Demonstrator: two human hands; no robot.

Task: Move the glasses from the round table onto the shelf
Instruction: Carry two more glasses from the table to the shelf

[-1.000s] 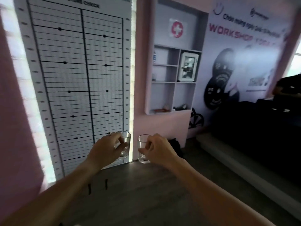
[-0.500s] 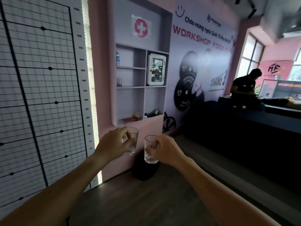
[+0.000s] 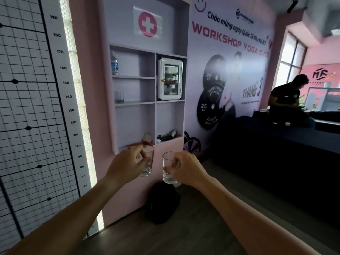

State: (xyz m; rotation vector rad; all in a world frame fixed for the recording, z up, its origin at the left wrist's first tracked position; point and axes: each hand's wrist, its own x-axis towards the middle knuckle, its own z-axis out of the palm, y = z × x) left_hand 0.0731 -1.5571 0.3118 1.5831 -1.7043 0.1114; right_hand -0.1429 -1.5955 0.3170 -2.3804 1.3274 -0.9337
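My left hand (image 3: 128, 163) grips a clear drinking glass (image 3: 148, 162) by its side, held upright in the air. My right hand (image 3: 185, 171) grips a second clear glass (image 3: 168, 169) the same way, a little lower and to the right. Both glasses hang just below the bottom edge of the wall shelf unit (image 3: 135, 103), a pale recessed set of compartments. A dark small glass (image 3: 119, 97) stands on the left middle shelf. The round table is out of view.
A water bottle (image 3: 114, 63) stands on the upper left shelf and a white cabinet (image 3: 170, 79) fills the upper right compartment. Small items lie on the bottom shelf (image 3: 166, 138). A black bag (image 3: 161, 203) sits on the floor below. A person (image 3: 286, 96) stands behind a dark counter (image 3: 276, 144) at right.
The shelf unit has grown larger and nearer in view as I approach it. Both hands keep their grip on the glasses, now raised close under the shelf's bottom edge.
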